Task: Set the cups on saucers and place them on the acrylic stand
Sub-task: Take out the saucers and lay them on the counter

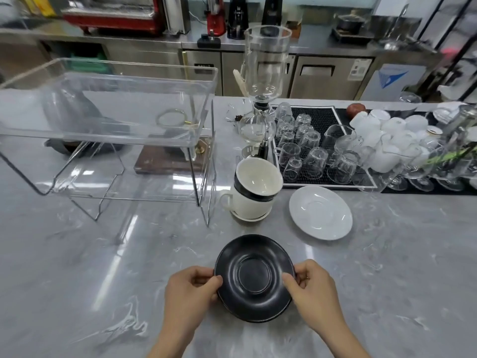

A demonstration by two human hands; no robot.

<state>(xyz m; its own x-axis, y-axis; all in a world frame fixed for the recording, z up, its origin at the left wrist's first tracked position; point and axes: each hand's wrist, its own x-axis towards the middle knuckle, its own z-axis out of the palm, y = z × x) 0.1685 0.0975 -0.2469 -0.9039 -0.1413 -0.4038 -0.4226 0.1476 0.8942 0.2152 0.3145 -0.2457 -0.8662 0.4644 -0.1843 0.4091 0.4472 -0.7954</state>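
Observation:
A black saucer (254, 277) lies low in the middle of the grey marble counter, apparently stacked on a second black one. My left hand (188, 293) pinches its left rim and my right hand (311, 288) pinches its right rim. Behind it, two cups are nested: a black cup with a white inside (256, 180) sits tilted in a white cup (247, 202), which rests on a small white saucer. Right of the cups lies a bare white saucer (320, 213). The clear two-tier acrylic stand (108, 140) fills the left; both shelves hold nothing.
A glass siphon coffee maker (260, 99) stands just behind the cups. A black mat (322, 182) at the right carries several upturned glasses and white cups. A wooden board (165, 164) and a dark object lie behind the stand. Steel cabinets run along the back.

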